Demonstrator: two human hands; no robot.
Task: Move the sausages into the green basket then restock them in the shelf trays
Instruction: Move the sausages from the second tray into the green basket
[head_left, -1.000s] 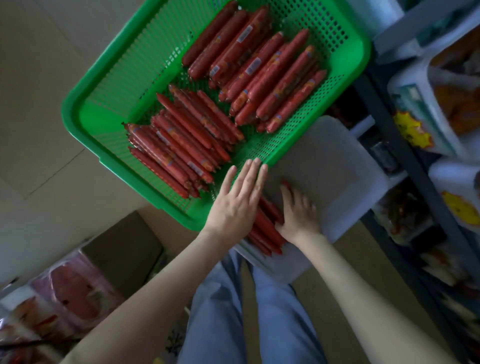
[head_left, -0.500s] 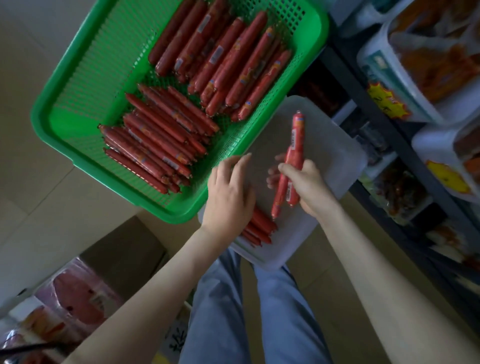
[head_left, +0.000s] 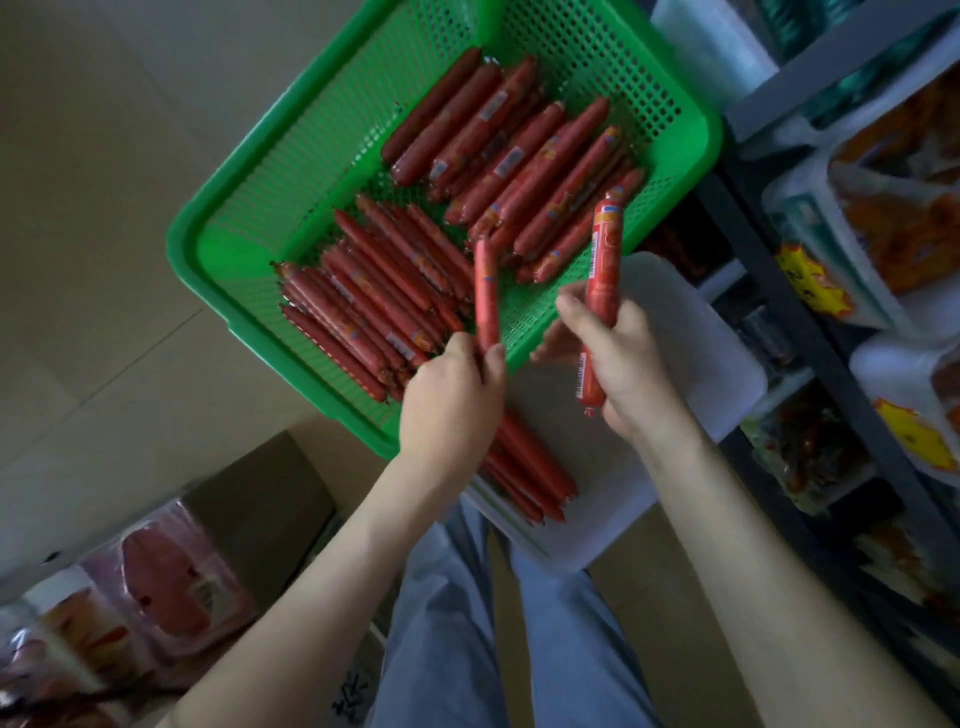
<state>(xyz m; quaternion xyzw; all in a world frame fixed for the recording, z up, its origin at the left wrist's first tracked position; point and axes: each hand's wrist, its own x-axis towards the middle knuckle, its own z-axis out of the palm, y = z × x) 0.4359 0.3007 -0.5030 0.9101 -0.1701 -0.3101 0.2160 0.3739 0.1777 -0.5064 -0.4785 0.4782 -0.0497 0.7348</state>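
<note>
The green basket (head_left: 311, 156) holds two heaps of red wrapped sausages (head_left: 498, 156), thick ones at the back and thin ones at the front left. A white tray (head_left: 696, 343) lies below its right corner, with several thin sausages (head_left: 524, 467) still lying in it. My left hand (head_left: 447, 405) grips one thin sausage (head_left: 485, 296) upright over the basket's near edge. My right hand (head_left: 623, 364) holds a thick sausage (head_left: 600, 280) upright above the tray.
Dark shelving (head_left: 810, 322) runs along the right, carrying white trays of packaged snacks (head_left: 893, 208) with yellow price tags. Packs of pink sliced meat (head_left: 171, 587) and a cardboard box (head_left: 260, 499) sit at the lower left. My legs in blue trousers are below.
My left hand, flat on the tray a second ago, has picked up a thin sausage. The right hand lifted a thick sausage from the tray and raised it higher.
</note>
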